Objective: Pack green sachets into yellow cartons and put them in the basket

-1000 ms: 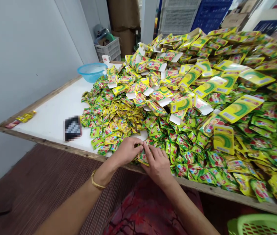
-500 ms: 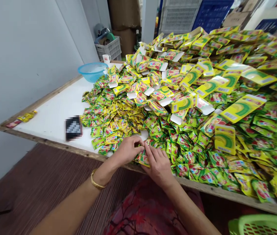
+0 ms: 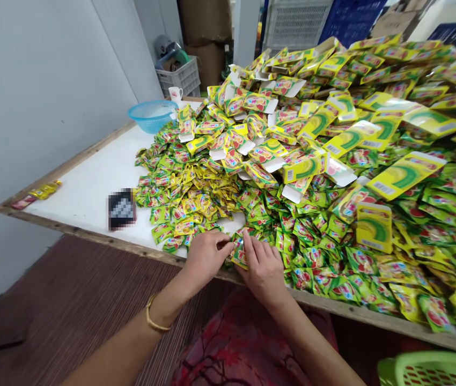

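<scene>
A small yellow-green printed candy box (image 3: 239, 256) with red lettering is between my hands, just inside the table's near edge. My right hand (image 3: 264, 268) grips its right side, fingers over the top and thumb below. At its left end, my left hand (image 3: 207, 256) is closed, thumb and forefinger pinched together; what lies between those fingertips is too small to make out. Small green and yellow candy sachets (image 3: 196, 206) lie heaped around both hands. Behind them rises a pile of yellow candy boxes (image 3: 268, 153), several with white end flaps open.
A wooden rim (image 3: 91, 239) edges the white table (image 3: 87, 177). On its left part lie a blurred dark packet (image 3: 122, 209) and a yellow wrapper strip (image 3: 45, 190). A blue basket (image 3: 153, 119) and white cup (image 3: 175, 94) stand farther back. A green basket (image 3: 433, 364) sits lower right.
My left hand has drawn slightly left and down from the top of the box to its left end. The right hand keeps its hold, and more of the box's front shows.
</scene>
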A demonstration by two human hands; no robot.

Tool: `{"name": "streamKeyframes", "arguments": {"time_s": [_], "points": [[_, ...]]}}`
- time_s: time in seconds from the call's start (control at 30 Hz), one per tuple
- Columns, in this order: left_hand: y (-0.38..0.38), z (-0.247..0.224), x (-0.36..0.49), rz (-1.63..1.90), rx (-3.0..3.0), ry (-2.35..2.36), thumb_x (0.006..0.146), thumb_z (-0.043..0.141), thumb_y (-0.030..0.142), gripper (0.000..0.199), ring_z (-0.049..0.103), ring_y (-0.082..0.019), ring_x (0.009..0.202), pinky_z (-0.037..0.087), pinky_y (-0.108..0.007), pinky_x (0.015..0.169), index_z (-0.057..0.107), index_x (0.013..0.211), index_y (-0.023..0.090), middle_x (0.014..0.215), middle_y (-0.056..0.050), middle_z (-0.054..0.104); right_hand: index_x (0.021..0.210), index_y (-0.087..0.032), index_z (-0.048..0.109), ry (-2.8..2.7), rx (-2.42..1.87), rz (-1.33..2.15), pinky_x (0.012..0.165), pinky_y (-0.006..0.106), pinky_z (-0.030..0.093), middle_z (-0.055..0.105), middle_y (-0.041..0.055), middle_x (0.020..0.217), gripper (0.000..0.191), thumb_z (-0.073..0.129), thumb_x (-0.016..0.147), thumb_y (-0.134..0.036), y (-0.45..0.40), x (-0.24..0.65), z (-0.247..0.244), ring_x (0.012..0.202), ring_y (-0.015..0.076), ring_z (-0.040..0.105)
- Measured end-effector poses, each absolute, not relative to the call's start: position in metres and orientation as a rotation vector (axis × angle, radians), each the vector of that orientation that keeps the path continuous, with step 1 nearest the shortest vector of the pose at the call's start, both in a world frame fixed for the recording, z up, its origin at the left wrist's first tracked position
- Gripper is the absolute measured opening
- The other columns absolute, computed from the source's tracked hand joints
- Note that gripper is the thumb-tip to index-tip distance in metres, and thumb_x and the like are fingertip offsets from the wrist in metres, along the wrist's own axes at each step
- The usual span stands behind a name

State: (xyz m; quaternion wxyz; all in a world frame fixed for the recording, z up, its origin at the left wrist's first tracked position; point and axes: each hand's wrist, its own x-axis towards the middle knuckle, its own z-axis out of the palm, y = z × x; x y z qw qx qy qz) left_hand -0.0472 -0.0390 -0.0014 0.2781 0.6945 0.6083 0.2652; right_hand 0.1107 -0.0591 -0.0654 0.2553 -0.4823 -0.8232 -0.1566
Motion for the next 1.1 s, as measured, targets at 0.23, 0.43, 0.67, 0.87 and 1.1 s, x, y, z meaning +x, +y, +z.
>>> {"name": "streamKeyframes", "arguments": {"time_s": [0.23, 0.43, 0.67, 0.87, 1.1], "points": [[-0.023, -0.003, -0.049, 0.618, 1.755, 1.414, 0.073, 0.057, 0.022, 0.018, 0.05, -0.011, 0.06, 0.036, -0.022, 0.061, 0.064, 0.058, 0.015, 0.057, 0.003, 0.058, 0.14, -0.005, 0.033, -2.241, -1.321, -0.426, 0.072, 0.035, 0.034, 0.06, 0.0147, 0.108, 0.063, 0.047, 0.09, -0.04, -0.059, 0.111, -0.066, 0.089, 0.0237, 0.049], [-0.022, -0.009, -0.046, 0.684, 1.606, 1.388, 0.071, 0.058, 0.023, 0.016, 0.049, -0.011, 0.058, 0.036, -0.022, 0.057, 0.067, 0.062, 0.014, 0.057, 0.002, 0.059, 0.139, -0.005, 0.034, -2.192, -1.334, -0.417, 0.072, 0.035, 0.034, 0.06, 0.0146, 0.107, 0.061, 0.045, 0.091, -0.041, -0.058, 0.112, -0.066, 0.088, 0.0238, 0.048], [-0.024, -0.009, -0.044, 0.664, 1.663, 1.484, 0.071, 0.056, 0.021, 0.015, 0.053, -0.012, 0.062, 0.038, -0.023, 0.061, 0.069, 0.071, 0.014, 0.065, 0.0, 0.064, 0.134, -0.005, 0.04, -2.21, -1.309, -0.381, 0.074, 0.035, 0.034, 0.061, 0.014, 0.108, 0.056, 0.046, 0.09, -0.04, -0.056, 0.112, -0.067, 0.089, 0.0236, 0.049], [-0.023, -0.007, -0.056, 0.599, 1.586, 1.333, 0.064, 0.062, 0.018, 0.006, 0.045, -0.01, 0.057, 0.034, -0.021, 0.056, 0.064, 0.061, 0.012, 0.054, 0.004, 0.053, 0.138, -0.006, 0.035, -2.199, -1.301, -0.334, 0.075, 0.036, 0.036, 0.06, 0.0141, 0.108, 0.06, 0.048, 0.089, -0.038, -0.057, 0.111, -0.067, 0.091, 0.0237, 0.049], [-0.02, -0.006, -0.05, 0.706, 1.361, 1.296, 0.065, 0.063, 0.013, 0.008, 0.053, -0.011, 0.062, 0.042, -0.022, 0.062, 0.069, 0.069, 0.013, 0.064, 0.001, 0.064, 0.143, -0.007, 0.026, -2.182, -1.331, -0.334, 0.074, 0.036, 0.037, 0.06, 0.0149, 0.11, 0.065, 0.046, 0.09, -0.038, -0.055, 0.113, -0.069, 0.091, 0.0243, 0.05]]}}
